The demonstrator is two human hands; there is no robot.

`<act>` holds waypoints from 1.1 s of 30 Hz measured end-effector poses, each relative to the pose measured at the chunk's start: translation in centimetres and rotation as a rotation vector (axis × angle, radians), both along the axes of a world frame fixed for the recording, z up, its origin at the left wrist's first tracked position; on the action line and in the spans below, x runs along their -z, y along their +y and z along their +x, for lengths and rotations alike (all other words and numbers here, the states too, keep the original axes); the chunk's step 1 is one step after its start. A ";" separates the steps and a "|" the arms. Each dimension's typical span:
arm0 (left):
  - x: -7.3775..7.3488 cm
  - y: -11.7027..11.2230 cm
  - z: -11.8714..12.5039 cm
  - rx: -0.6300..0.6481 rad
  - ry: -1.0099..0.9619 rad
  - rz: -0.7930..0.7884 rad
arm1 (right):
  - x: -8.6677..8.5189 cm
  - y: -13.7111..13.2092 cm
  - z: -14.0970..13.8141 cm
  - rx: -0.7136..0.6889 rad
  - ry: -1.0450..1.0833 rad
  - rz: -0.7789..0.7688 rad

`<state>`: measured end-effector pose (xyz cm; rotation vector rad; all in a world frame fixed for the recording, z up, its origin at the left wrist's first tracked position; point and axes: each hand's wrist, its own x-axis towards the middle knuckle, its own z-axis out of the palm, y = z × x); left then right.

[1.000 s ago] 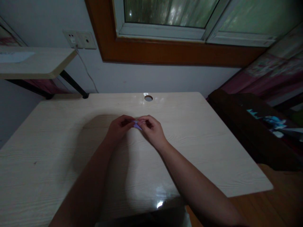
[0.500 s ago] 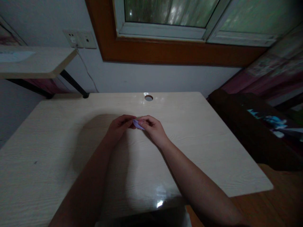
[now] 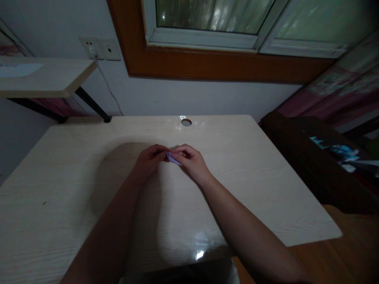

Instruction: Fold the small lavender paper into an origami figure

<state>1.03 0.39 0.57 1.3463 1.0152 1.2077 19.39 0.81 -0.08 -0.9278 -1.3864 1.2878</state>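
A small folded piece of pale purple paper (image 3: 173, 158) is pinched between my two hands, above the middle of the desk (image 3: 237, 181). My left hand (image 3: 150, 158) grips its left end between thumb and fingers. From the other side, my right hand (image 3: 189, 158) holds it with the thumb pressed on its near face. The fingertips of both hands almost meet at the paper's upper edge. Much of the paper is hidden behind the fingers, so its full shape cannot be made out.
A round cable hole (image 3: 186, 122) is near the desk's back edge. At the left, a raised shelf (image 3: 68, 83) on black legs bears a sheet of paper (image 3: 20, 70). A white cord (image 3: 109, 88) hangs from the wall socket (image 3: 91, 48). A dark bench (image 3: 308, 157) stands to the right.
The paper has tilted slightly, its lower right corner now a little lower. Both hands keep their pinch in nearly the same place, fingers shifted only slightly.
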 end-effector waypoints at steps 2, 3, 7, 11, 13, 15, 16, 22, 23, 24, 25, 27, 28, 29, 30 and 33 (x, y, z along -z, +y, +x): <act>0.0 -0.1 -0.1 0.008 -0.020 -0.003 | -0.2 0.0 -0.1 0.002 0.034 -0.015; 0.1 -0.1 -0.1 0.014 -0.033 -0.007 | -0.3 -0.1 -0.1 0.005 0.047 -0.021; 0.1 -0.2 -0.3 0.048 -0.073 -0.019 | -0.5 -0.1 -0.2 0.026 0.063 -0.035; 0.1 -0.1 -0.2 0.051 -0.072 -0.039 | -0.4 0.0 -0.1 0.008 0.088 -0.040; 0.0 -0.1 -0.1 0.046 -0.065 -0.058 | -0.2 0.0 -0.1 0.007 0.100 -0.034; 0.0 0.0 0.0 0.036 -0.058 -0.078 | -0.1 0.1 -0.1 0.011 0.103 -0.028; -0.1 0.0 0.0 0.029 -0.055 -0.087 | -0.1 0.1 -0.1 0.014 0.099 -0.027; -0.4 0.1 0.1 0.013 -0.037 -0.097 | -0.2 0.1 0.1 0.000 0.051 0.001; -0.4 0.1 0.1 0.011 -0.028 -0.094 | -0.3 0.1 0.1 -0.001 0.041 0.008; -0.4 0.0 0.1 0.010 -0.020 -0.089 | -0.3 0.1 0.2 0.000 0.034 0.014; -0.4 0.0 0.0 0.009 -0.016 -0.086 | -0.3 0.1 0.2 0.001 0.029 0.017; -0.3 0.1 0.0 0.013 -0.028 -0.079 | -0.3 0.1 0.2 0.000 0.035 0.009; -0.2 0.1 0.0 0.019 -0.037 -0.075 | -0.3 0.1 0.2 -0.005 0.045 -0.003; -0.1 0.1 0.0 0.024 -0.045 -0.072 | -0.3 0.1 0.3 -0.015 0.058 -0.019; -0.1 0.1 0.0 0.028 -0.051 -0.069 | -0.2 0.1 0.3 -0.028 0.073 -0.036; 0.0 0.1 0.0 0.024 -0.055 -0.070 | -0.1 0.1 0.3 -0.066 0.107 -0.075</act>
